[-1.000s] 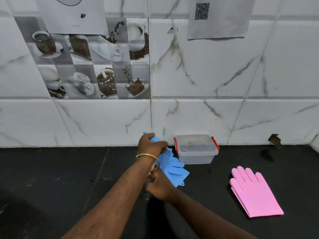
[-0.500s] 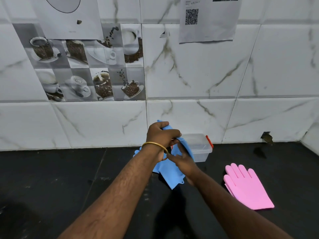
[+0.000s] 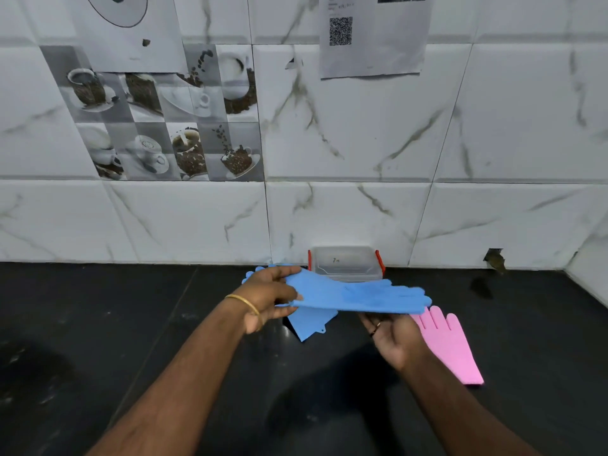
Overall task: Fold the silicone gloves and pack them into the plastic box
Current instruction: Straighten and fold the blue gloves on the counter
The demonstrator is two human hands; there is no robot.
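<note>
A blue silicone glove [image 3: 358, 297] is stretched out flat above the black counter, fingers pointing right. My left hand [image 3: 268, 296] grips its cuff end; my right hand [image 3: 393, 334] is palm up under its finger end and supports it. A second blue glove [image 3: 309, 325] lies on the counter beneath, its fingertips showing behind my left hand. Flat on the counter to the right lie the pink gloves [image 3: 449, 345], partly hidden by my right hand. The clear plastic box [image 3: 345, 263] with red clips stands shut against the wall, just behind the raised glove.
The black counter [image 3: 115, 324] runs along a white marble-tiled wall [image 3: 362, 143]. A paper sheet with a QR code [image 3: 373, 34] hangs above the box. A dark hole [image 3: 493, 258] marks the wall at the counter's right end, near the corner.
One blue glove has been lifted off the other and pulled out sideways to the right. My right hand moved from the bunched glove out to its finger end. The box came into full view.
</note>
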